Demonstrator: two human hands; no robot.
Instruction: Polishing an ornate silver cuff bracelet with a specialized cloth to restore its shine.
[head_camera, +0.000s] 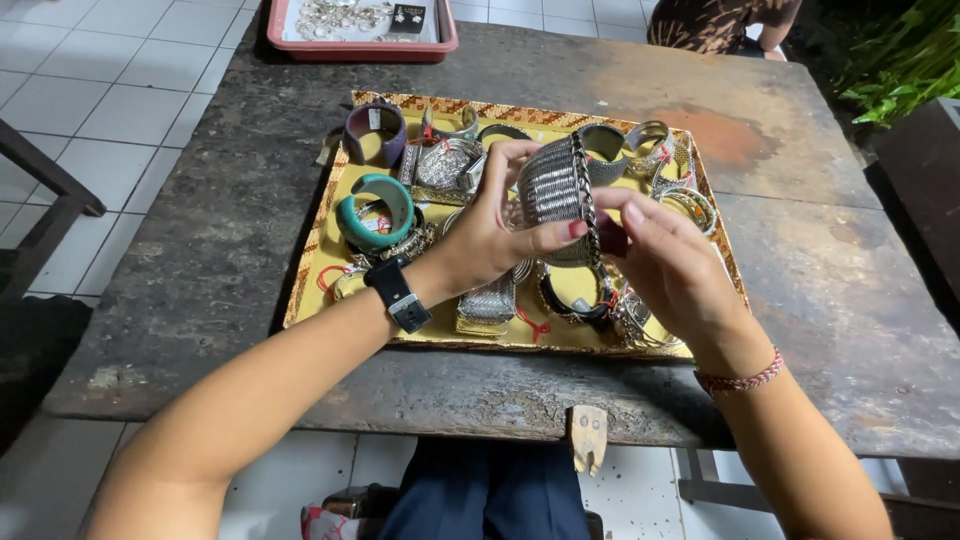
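On the left of the yellow tray (330, 262) lie a purple bangle (375, 133) far and a teal bangle (374, 208) nearer. Your left hand (490, 235) grips the wide silver cuff (553, 190) above the tray's middle, thumb across its face. Your right hand (668, 262) pinches the cuff's right edge. The tray rests on the dark counter (800, 230).

A tray (312, 270) lies in the middle of the bench (200, 280), filled with bangles. Above the tray's middle, both hands hold a wide cuff (553, 190): left hand (490, 235) on its left, right hand (665, 265) on its right. Behind the tray, at the bench's far edge, sits a second tray (360, 48).
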